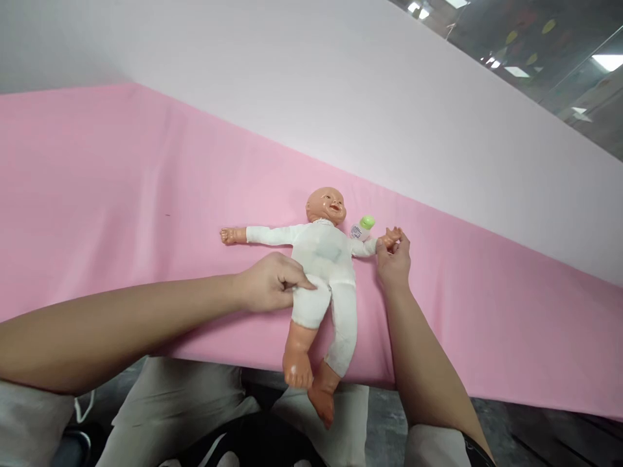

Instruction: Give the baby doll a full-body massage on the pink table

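Note:
A baby doll (324,250) with a white cloth body lies face up, its arms spread and its feet hanging over the near table edge. My left hand (272,282) is closed around the doll's upper leg at the left, thumb on top and fingers mostly hidden beneath. With thumb and fingers, my right hand (395,259) pinches the doll's hand on the right side. Close by the doll's head and right-hand arm lies a small bottle (363,227) with a bright green cap, tilted on the cloth; neither hand touches it.
A pink cloth (204,168) covers the table, whose near edge runs just above my lap. Behind it rises a plain white wall panel (272,71). Ceiling lights (516,71) show beyond the panel at the upper right. Grey floor (496,421) appears below the table.

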Demonstrator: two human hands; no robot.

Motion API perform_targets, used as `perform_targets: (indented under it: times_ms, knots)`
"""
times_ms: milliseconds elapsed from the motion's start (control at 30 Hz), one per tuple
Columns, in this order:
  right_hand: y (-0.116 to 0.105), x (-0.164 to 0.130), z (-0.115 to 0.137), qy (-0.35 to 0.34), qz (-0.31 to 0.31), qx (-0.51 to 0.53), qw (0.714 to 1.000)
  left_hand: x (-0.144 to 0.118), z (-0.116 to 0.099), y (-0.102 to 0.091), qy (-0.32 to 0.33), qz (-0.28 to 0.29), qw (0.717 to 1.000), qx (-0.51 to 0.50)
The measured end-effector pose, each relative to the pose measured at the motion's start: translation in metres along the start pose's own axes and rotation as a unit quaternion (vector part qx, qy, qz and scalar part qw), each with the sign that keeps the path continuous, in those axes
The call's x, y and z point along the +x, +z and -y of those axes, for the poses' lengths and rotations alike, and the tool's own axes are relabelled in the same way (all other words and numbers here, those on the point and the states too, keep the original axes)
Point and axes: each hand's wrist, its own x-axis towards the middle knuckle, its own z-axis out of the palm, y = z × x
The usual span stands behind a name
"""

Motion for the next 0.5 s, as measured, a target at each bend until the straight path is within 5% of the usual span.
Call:
perform_targets:
  times_ms: [100, 267, 367, 500]
  knots:
    - [-0.007, 0.012, -0.016, 0.094, 0.013, -0.068, 0.993, -0.004, -0.003, 0.007, 0.043, 0.057, 0.997, -0.004]
    - [-0.01, 0.018, -0.022, 0.142, 0.059, -0.157, 0.976, -0.002, -0.004, 0.009, -0.016, 0.07, 0.997, -0.031]
    - [-0.006, 0.013, -0.012, 0.122, 0.012, -0.11, 0.986, 0.001, -0.003, 0.004, -0.074, 0.029, 0.996, -0.05]
    - [0.005, -0.001, 0.008, 0.028, -0.025, -0.009, 0.999, 0.008, 0.008, -0.006, -0.176, -0.092, 0.978, -0.059]
